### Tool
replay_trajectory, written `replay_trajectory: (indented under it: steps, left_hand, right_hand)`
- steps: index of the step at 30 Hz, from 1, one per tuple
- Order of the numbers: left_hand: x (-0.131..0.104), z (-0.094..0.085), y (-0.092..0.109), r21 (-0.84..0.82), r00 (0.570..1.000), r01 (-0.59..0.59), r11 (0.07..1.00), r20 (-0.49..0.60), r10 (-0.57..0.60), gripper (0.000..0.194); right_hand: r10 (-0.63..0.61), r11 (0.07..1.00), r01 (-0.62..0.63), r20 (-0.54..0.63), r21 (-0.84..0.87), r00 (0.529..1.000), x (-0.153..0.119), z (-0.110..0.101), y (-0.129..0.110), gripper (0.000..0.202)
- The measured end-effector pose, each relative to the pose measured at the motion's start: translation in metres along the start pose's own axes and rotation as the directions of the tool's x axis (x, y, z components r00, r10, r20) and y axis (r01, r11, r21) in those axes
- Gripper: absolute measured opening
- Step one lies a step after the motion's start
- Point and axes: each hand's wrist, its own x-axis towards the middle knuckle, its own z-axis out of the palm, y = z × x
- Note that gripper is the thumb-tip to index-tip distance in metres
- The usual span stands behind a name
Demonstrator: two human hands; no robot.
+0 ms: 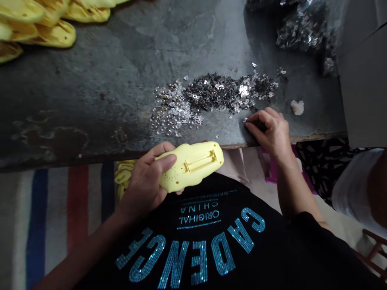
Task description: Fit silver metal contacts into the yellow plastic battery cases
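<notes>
One yellow casing in hand, slot bare of metal
From my head view, my left hand (145, 177) clamps the casing (190, 176) in front of the bench (99, 60), thumb on top; its one long slot (201, 162) shows no metal fitted. My right hand (275, 133) pinches one small metal piece (245, 120), thumb and forefinger together. I count one heap of metal bits (217, 94) (the bits themselves are past counting), one white lump (298, 107), and a pile of yellow shells (51, 32), too overlapped to number.
</notes>
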Motion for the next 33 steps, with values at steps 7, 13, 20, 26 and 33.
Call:
replay_trajectory:
  steps: [7,13,20,26,33]
  left_hand:
    - [-0.003,0.003,-0.005,-0.087,0.982,-0.053,0.995,0.175,0.068,0.04]
    - [-0.011,-0.003,-0.017,0.02,0.969,-0.127,0.992,0.214,0.12,0.03]
    - [-0.017,-0.011,-0.026,-0.032,0.952,-0.179,0.983,0.248,0.181,0.033]
    - [-0.02,-0.016,-0.031,-0.069,0.935,-0.187,0.98,0.294,0.199,0.032]
    - [-0.022,-0.016,-0.032,-0.067,0.919,-0.223,0.972,0.317,0.233,0.032]
  right_hand:
    - [-0.103,0.98,0.111,-0.058,0.167,0.993,-0.013,-0.004,-0.019,0.006]
    - [-0.298,0.87,0.308,-0.087,0.386,0.951,-0.03,-0.015,-0.072,0.006]
    - [-0.362,0.875,0.386,-0.134,0.291,0.922,-0.036,-0.012,-0.09,0.019]
    - [-0.376,0.898,0.397,-0.141,0.188,0.916,-0.042,-0.012,-0.097,0.024]
    - [-0.421,0.886,0.447,-0.187,0.125,0.887,-0.047,-0.007,-0.1,0.027]
